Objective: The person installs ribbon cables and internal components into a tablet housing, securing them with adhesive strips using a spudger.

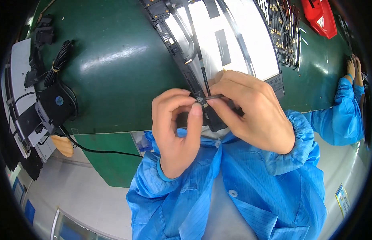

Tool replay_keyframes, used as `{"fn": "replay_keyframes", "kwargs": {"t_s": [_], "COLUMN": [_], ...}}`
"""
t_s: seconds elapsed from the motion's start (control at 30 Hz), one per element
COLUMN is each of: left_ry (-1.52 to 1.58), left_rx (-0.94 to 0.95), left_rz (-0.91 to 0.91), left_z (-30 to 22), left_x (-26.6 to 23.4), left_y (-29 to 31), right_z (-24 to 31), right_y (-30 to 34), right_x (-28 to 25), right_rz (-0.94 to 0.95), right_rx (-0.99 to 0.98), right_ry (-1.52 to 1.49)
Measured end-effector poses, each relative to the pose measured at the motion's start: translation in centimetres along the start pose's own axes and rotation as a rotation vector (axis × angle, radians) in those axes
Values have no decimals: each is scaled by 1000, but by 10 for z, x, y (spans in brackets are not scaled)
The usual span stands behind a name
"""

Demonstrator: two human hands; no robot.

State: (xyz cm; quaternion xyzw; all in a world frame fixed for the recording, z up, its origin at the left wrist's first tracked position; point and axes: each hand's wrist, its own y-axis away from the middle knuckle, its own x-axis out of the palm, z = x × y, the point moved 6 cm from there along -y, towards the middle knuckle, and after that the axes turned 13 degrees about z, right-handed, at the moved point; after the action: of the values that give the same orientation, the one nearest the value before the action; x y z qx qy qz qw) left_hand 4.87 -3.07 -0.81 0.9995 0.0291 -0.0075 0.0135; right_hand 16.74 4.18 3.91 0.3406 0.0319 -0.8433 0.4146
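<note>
A laptop-like panel with a black frame (pixel 179 60) and bright white sheets (pixel 250 24) lies slanted on the bench before me. At its near left corner my left hand (pixel 176 126) is closed, thumb and forefinger around a small black piece at the frame's edge; what exactly they grip is hard to make out. My right hand (pixel 250 106) pinches a thin dark strip (pixel 214 97) that reaches left toward those fingertips. Beneath the right fingers, a black flat cable (pixel 204 76) runs up along the panel. Parts of the strip are hidden by the fingers.
Several black flat cables with gold ends (pixel 284 32) lie piled right of the panel, near a red bin (pixel 320 18). On the left stand a black box device (pixel 56 102) and a coiled cord (pixel 60 62). A co-worker's hand (pixel 350 69) rests at the green bench's (pixel 110 88) right end.
</note>
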Motion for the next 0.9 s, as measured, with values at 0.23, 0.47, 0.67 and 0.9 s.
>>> {"fn": "replay_keyframes", "kwargs": {"t_s": [0.23,0.47,0.67,0.9], "left_ry": [-21,96,-9,116], "left_rx": [-76,-109,-263,-370], "left_rz": [44,110,239,288], "left_z": [-1,3,1,1], "left_x": [-4,-10,-12,-2], "left_y": [-12,-11,24,25], "right_z": [-1,5,5,5], "right_y": [0,-2,7,15], "right_x": [-1,5,8,-1], "right_rz": [23,-3,-101,-198], "right_rx": [1,-118,54,-280], "right_ry": [8,-228,40,-307]}}
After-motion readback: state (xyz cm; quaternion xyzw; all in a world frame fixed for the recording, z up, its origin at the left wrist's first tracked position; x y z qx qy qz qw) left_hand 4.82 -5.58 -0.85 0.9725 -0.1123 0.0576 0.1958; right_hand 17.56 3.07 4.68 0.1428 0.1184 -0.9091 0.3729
